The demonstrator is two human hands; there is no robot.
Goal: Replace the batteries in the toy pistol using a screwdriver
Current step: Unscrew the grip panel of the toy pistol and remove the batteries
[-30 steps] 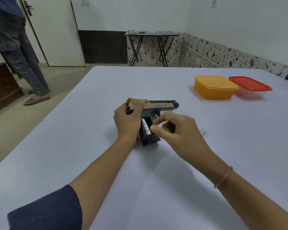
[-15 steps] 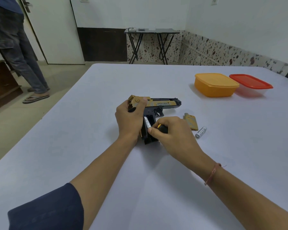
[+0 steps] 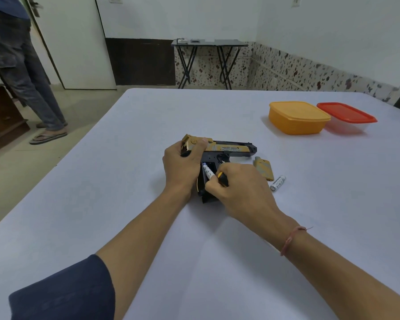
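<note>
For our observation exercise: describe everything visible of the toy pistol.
The toy pistol looks plastic, with a gold slide on a black frame. It lies on the table, barrel pointing right. The left hand grips its rear. Its grip compartment is open, and there the right hand pinches a battery.

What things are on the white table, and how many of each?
White cylindrical batteries: 2
Lidded plastic boxes, orange and red: 2
Black-and-gold plastic toy pistol: 1
Gold plastic battery cover: 1
Yellow-and-black screwdriver: 1
Total: 7

left arm: navy sleeve [image 3: 62,289] | right wrist: thin reddish thread band [image 3: 291,239]
</note>
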